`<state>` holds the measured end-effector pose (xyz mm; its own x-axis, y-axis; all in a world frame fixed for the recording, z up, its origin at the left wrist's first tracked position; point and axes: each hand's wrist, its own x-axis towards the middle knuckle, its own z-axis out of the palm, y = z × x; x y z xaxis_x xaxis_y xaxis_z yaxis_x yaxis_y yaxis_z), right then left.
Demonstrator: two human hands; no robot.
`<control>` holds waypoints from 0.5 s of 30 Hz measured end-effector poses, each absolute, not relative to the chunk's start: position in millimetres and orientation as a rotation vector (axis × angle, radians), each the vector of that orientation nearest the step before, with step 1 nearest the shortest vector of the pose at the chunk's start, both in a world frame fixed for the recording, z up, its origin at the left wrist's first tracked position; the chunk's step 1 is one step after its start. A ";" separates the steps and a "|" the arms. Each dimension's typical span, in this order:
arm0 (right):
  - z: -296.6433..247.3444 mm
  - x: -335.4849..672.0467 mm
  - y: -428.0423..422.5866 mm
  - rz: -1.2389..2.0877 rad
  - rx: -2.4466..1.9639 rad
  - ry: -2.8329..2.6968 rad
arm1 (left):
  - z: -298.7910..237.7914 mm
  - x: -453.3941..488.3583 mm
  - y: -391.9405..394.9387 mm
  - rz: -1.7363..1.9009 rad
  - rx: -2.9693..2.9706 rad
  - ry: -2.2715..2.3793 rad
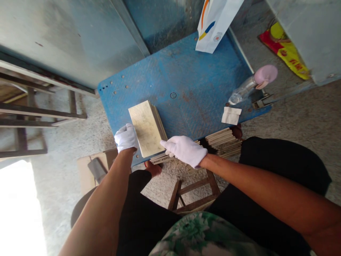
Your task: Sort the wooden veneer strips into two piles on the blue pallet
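Observation:
A stack of pale, thin rectangular boards (148, 129) lies near the left end of a blue table (181, 67). The top board has a mottled cream surface. My left hand (126, 137), in a white glove, is closed at the stack's left long edge; anything in its fingers is hidden. By the stack's near right corner is my right hand (183, 150), also white-gloved. Its index finger points at that corner while the other fingers bend loosely, and I see nothing held in it. Whether the fingertip touches the boards is unclear.
More thin boards (223, 140) sit low, just past the table's near edge. A clear bottle with a pink lid (246, 87), a folded tissue (231, 115) and a white paper bag (213, 33) are on the right side. A wooden stool (194, 193) stands below, between my legs.

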<state>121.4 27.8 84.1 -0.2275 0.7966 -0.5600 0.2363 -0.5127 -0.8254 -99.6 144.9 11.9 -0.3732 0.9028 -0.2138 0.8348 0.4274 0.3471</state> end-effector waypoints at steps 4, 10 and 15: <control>83.6 123.4 30.7 1.744 -1.642 -1.215 | 25.2 -84.7 144.4 0.240 1.487 2.369; 86.1 125.4 33.6 1.684 -1.694 -1.259 | 26.7 -52.2 144.1 0.052 1.290 2.335; 89.8 126.5 33.1 1.684 -1.669 -1.305 | 15.9 -34.1 161.2 0.010 1.322 2.283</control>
